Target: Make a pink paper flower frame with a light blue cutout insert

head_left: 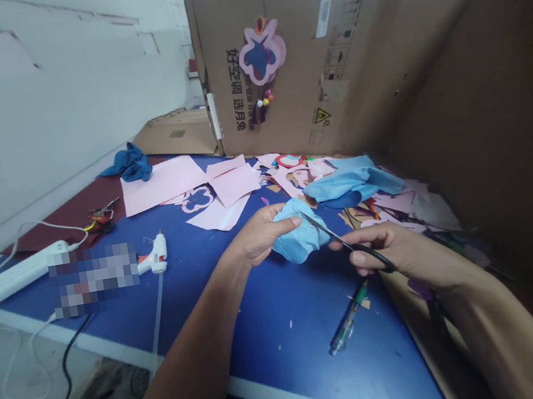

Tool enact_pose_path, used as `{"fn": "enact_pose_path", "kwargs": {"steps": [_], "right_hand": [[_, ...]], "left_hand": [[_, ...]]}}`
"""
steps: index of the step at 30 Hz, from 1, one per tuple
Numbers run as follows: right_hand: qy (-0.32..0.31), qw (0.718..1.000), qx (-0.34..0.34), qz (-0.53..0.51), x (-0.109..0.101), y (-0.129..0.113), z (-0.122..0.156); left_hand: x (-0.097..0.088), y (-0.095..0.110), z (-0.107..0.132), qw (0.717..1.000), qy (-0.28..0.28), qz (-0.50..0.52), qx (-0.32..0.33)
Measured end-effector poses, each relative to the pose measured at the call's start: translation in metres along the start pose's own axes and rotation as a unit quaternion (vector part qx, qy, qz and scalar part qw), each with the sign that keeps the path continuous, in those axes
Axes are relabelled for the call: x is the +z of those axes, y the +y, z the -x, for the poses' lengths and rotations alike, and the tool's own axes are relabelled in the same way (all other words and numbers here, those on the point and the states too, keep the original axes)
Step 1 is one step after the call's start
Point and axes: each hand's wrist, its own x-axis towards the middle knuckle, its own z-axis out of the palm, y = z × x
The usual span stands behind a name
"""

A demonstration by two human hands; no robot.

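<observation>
My left hand pinches a light blue piece of fabric between thumb and fingers, above the blue tabletop. The piece looks roughly rounded and a little crumpled. In my right hand is a pair of scissors with black handles. Their dark blades reach up and left against the fabric's right side; how far apart the blades are is hard to make out. Below the right hand a clear pen with a green grip lies on the table. Behind the fabric rests a larger light blue cloth.
A white glue gun and a white power strip with cords lie at left. Pink paper sheets and a dark blue cloth are farther back. Cardboard walls rise behind and at right, with paper scraps beside them.
</observation>
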Motion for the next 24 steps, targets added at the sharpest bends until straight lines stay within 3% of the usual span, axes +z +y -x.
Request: {"fn": "enact_pose_path", "kwargs": {"steps": [15, 24], "right_hand": [[-0.008, 1.000, 0.006, 0.015, -0.0017, -0.0020, 0.0011], [0.008, 1.000, 0.000, -0.019, -0.0029, 0.0029, -0.0027]], "left_hand": [[-0.0034, -0.0002, -0.0006, 1.000, -0.008, -0.016, -0.014], [-0.0020, -0.0045, -0.0077, 0.996, -0.001, 0.092, -0.017]]}}
